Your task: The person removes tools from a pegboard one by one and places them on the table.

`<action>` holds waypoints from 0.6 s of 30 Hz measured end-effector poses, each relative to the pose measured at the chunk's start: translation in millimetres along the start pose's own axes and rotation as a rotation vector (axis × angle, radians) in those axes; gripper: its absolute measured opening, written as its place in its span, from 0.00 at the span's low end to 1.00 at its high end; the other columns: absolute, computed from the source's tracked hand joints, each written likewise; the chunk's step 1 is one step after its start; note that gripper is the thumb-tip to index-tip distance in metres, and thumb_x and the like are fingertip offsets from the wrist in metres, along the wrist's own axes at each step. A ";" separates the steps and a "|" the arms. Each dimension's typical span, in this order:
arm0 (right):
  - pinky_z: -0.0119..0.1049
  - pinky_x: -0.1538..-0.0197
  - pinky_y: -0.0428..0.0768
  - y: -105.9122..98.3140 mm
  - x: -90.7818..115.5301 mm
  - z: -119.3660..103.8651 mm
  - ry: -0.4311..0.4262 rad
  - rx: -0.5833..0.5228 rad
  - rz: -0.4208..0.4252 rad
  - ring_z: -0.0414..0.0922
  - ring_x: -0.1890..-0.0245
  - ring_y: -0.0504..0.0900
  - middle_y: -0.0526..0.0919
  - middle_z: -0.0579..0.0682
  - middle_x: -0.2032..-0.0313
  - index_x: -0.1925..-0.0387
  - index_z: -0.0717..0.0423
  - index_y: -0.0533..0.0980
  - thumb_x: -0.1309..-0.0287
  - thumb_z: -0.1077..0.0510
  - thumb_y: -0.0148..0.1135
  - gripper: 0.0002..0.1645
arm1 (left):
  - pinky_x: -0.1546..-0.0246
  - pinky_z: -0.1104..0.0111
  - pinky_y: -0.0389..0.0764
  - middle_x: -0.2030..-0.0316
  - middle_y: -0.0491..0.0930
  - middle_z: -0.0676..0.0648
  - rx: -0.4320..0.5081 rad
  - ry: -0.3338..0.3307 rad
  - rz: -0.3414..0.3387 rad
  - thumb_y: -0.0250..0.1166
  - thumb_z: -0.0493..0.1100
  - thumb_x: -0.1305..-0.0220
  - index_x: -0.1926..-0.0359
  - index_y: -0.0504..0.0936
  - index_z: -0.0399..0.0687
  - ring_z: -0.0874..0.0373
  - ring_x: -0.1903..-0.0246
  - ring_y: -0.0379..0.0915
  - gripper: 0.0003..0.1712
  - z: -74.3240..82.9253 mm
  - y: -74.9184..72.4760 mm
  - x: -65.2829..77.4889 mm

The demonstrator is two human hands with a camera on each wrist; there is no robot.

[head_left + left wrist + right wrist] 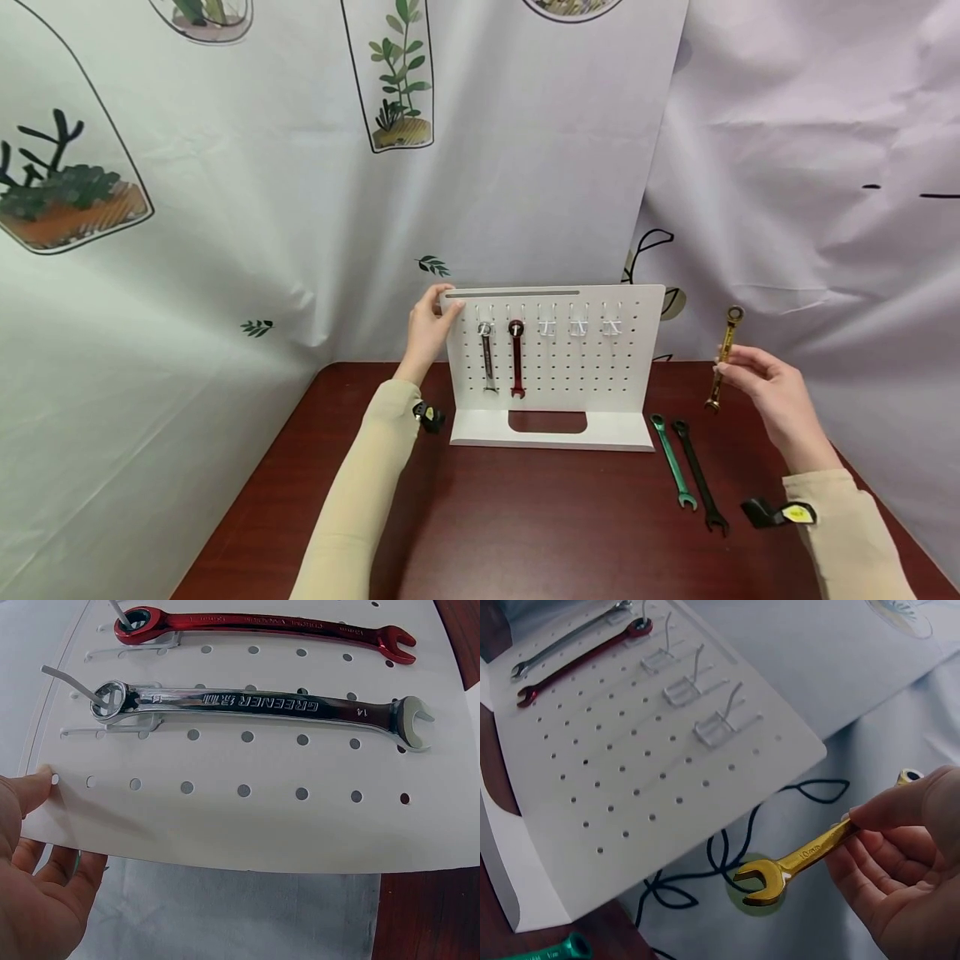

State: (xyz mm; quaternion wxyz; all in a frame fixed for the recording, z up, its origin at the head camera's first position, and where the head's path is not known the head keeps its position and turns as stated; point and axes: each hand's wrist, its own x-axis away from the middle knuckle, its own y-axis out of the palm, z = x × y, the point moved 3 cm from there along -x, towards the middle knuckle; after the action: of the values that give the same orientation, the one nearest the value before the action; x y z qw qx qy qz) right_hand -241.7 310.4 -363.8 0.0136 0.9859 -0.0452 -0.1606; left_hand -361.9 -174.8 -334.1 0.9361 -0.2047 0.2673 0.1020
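My left hand [430, 327] grips the upper left corner of a white pegboard [555, 367], thumb on the front and fingers behind. In my right hand [776, 400] a gold combination wrench [802, 861] is pinched between thumb and fingers, ring end up, to the right of the board and apart from it. From the board's two left hooks hang a silver wrench [247, 703] and a red wrench [270, 626], each by its ring end. Three clear hooks [578, 325] to their right carry nothing.
On the dark red table [525, 517], right of the board's base, lie a green wrench [673, 462] and a black wrench [701, 479] side by side. A white printed curtain [525, 183] hangs close behind the board and along the left side.
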 end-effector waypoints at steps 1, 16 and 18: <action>0.20 0.60 0.78 -3.0 0.3 0.8 0.011 0.016 0.002 0.31 0.65 0.84 0.85 0.36 0.65 0.55 0.44 0.83 0.36 0.67 0.66 0.14 | 0.66 0.55 0.80 0.57 0.83 0.40 0.000 -0.001 0.000 0.66 0.46 0.30 0.40 0.77 0.43 0.46 0.62 0.80 0.21 -0.1 -0.2 0.0; 0.22 0.61 0.78 -28.3 9.2 36.1 0.136 0.264 -0.074 0.28 0.64 0.81 0.82 0.30 0.63 0.54 0.37 0.80 0.33 0.64 0.64 0.16 | 0.66 0.57 0.80 0.57 0.83 0.40 -0.019 0.000 -0.003 0.66 0.47 0.29 0.41 0.77 0.47 0.47 0.62 0.79 0.20 3.5 -0.5 0.4; 0.23 0.61 0.78 -30.1 11.2 42.9 0.146 0.247 -0.088 0.29 0.64 0.82 0.83 0.31 0.64 0.55 0.37 0.81 0.34 0.65 0.65 0.16 | 0.65 0.56 0.80 0.58 0.83 0.39 -0.016 0.003 -0.002 0.66 0.47 0.29 0.41 0.77 0.47 0.47 0.62 0.79 0.20 3.6 -0.1 0.5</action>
State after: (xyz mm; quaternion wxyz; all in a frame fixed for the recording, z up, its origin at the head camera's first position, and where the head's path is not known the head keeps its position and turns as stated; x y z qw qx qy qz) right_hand -242.3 338.8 -409.2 -0.1118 0.9901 -0.0202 -0.0819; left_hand -359.8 -173.3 -331.5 0.9342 -0.2125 0.2677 0.1026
